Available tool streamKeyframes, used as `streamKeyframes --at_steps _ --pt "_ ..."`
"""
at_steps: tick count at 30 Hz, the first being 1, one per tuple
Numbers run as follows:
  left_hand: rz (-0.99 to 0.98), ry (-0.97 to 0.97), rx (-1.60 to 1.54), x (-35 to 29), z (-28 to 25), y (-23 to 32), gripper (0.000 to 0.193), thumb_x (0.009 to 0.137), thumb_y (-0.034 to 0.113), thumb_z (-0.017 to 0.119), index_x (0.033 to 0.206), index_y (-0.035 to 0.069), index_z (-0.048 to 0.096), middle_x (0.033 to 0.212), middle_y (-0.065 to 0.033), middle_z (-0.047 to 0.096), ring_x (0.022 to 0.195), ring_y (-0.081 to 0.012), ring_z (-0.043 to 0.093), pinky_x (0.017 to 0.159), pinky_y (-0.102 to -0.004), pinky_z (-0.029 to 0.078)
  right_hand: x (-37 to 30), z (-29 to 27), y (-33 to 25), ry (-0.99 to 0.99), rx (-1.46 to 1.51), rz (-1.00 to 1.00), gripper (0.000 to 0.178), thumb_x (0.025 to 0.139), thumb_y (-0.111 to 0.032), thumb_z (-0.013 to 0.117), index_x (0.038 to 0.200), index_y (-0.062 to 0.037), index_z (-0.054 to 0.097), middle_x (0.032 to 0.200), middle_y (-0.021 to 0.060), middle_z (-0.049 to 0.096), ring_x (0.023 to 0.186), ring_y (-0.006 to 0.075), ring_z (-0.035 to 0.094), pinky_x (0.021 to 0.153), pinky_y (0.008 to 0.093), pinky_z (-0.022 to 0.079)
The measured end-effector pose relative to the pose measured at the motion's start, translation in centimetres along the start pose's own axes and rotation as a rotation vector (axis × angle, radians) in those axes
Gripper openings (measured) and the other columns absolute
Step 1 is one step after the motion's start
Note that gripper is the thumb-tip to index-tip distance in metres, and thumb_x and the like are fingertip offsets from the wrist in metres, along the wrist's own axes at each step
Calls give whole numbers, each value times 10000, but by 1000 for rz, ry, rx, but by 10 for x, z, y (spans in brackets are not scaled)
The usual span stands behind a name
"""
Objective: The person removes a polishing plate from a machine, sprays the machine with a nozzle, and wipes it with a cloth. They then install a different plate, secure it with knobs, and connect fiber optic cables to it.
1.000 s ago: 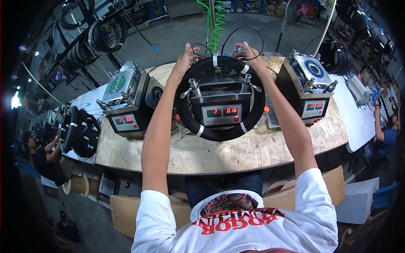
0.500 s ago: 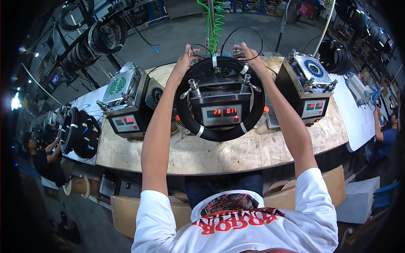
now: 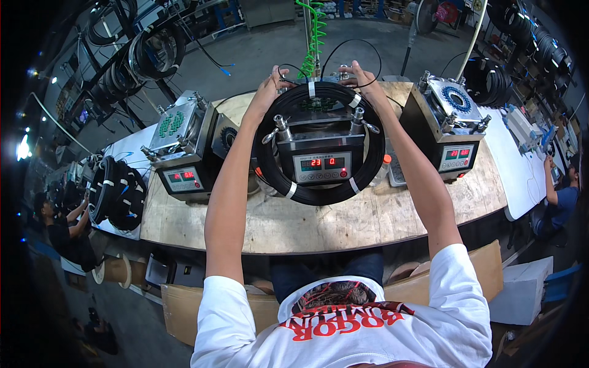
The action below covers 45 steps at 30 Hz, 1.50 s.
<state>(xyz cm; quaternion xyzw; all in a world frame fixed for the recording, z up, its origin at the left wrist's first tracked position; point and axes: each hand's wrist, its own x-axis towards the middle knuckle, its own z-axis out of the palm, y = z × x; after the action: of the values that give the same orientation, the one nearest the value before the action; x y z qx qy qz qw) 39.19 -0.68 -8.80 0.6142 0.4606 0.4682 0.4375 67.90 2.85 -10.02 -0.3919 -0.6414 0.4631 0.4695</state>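
A polishing-type benchtop machine (image 3: 325,150) with a lit red display stands straight in front of me. Around its front hangs a thick black cable coil (image 3: 270,175), bound with white ties. Both my arms reach past the coil to the machine's far side. My left hand (image 3: 270,88) is by the far left corner, fingers apart, next to a thin black cable loop (image 3: 288,65). At the far right corner, my right hand (image 3: 364,81) has spread fingers beside a metal post and a larger cable loop (image 3: 377,52). Fingertip contact is hard to make out.
Similar machines stand at left (image 3: 178,153) and right (image 3: 445,129) on the wooden bench (image 3: 307,230). A green spiral hose (image 3: 317,30) hangs behind. More black coils (image 3: 116,190) lie at left. A co-worker (image 3: 555,193) sits far right; another person is far left.
My hands and the coil stay almost in place. The middle machine's display reading has changed, and the green hose has shifted slightly.
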Motion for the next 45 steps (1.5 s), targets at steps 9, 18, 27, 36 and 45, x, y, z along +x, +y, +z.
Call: streamKeyframes --at_steps 9,18,27,36,45 --pt "-31 2 108 -3 0 5 791 998 690 210 1416 89 511 1211 -206 637 1148 -262 575 1062 -375 369 -2 2 -4 -10 5 3 689 1011 -618 351 1306 -52 611 1049 199 681 955 230 645 876 313 490" --pt "42 5 26 9 -6 -10 708 1022 620 310 1389 54 525 1164 -176 636 1105 -228 600 978 -335 471 -1 0 -1 -11 7 -10 688 1018 -604 353 1287 -27 614 1048 189 681 973 237 639 893 317 487" --pt "23 0 115 12 -11 -14 728 1006 645 332 1392 60 526 1200 -152 636 1072 -221 617 925 -330 496 -1 2 -6 -50 -15 29 697 1013 -621 339 1308 -46 599 1083 195 676 988 246 637 896 327 487" --pt "93 35 123 10 -6 -14 732 998 655 340 1390 63 518 1179 -155 647 1086 -209 614 924 -335 500 -4 2 -4 -20 -1 -5 681 1022 -595 345 1312 -32 594 1076 210 678 988 252 638 893 332 491" --pt "69 14 -43 12 -7 -15 721 1009 624 349 1392 31 493 1156 -167 647 1069 -206 630 903 -307 530 -1 3 -4 5 -31 -16 688 1023 -598 339 1325 -28 579 1043 206 682 952 248 635 849 326 493"
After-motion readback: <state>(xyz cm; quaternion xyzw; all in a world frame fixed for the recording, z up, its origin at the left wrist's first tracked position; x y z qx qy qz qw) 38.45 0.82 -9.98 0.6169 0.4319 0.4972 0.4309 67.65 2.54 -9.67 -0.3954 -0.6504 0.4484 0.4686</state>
